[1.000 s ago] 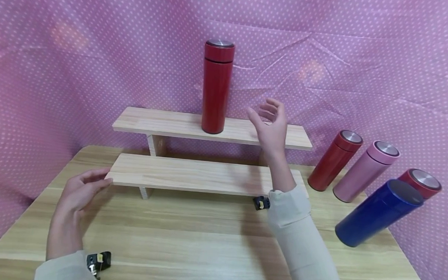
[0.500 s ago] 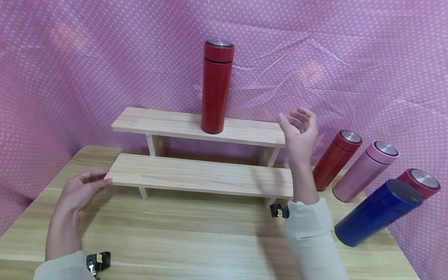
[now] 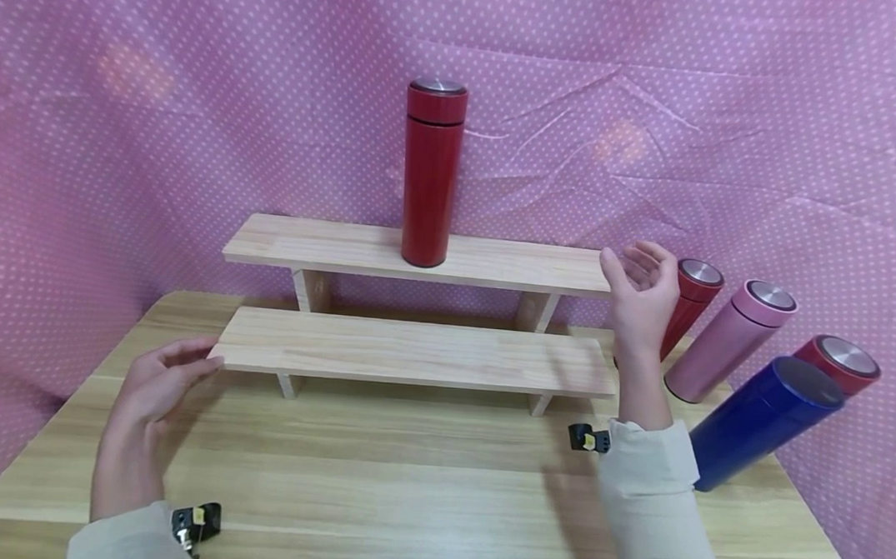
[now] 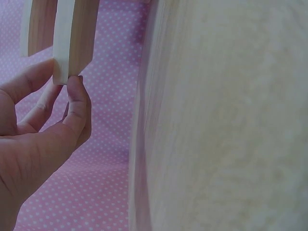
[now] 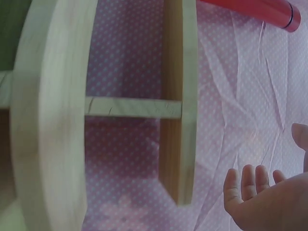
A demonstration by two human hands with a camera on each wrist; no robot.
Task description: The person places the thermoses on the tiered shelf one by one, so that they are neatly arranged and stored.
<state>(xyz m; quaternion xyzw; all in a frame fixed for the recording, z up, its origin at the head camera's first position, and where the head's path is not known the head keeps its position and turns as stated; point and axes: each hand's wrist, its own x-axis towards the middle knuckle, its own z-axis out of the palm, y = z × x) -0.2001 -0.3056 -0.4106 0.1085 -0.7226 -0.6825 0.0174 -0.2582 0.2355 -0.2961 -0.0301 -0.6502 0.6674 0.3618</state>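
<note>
My left hand [image 3: 160,384] pinches the left end of the lower board of a two-tier wooden shelf [image 3: 415,351]. In the left wrist view, its thumb and fingers [image 4: 77,103] meet around the board's end. My right hand [image 3: 645,298] is raised near the right end of the upper board, fingers loosely bent and holding nothing. It overlaps a red thermos bottle [image 3: 690,303] in the head view. Another red thermos [image 3: 430,179] stands upright on the upper board, left of my right hand. Part of that bottle also shows at the top of the right wrist view.
On the table's right side stand a pink thermos [image 3: 730,342], a blue thermos [image 3: 765,423] and a further red thermos [image 3: 842,363] partly hidden behind the blue one. Pink dotted cloth [image 3: 276,97] hangs behind the wooden table [image 3: 379,485].
My right hand has moved right and slightly down, from beside the red thermos on the upper board to the shelf's right end. The left hand keeps its place.
</note>
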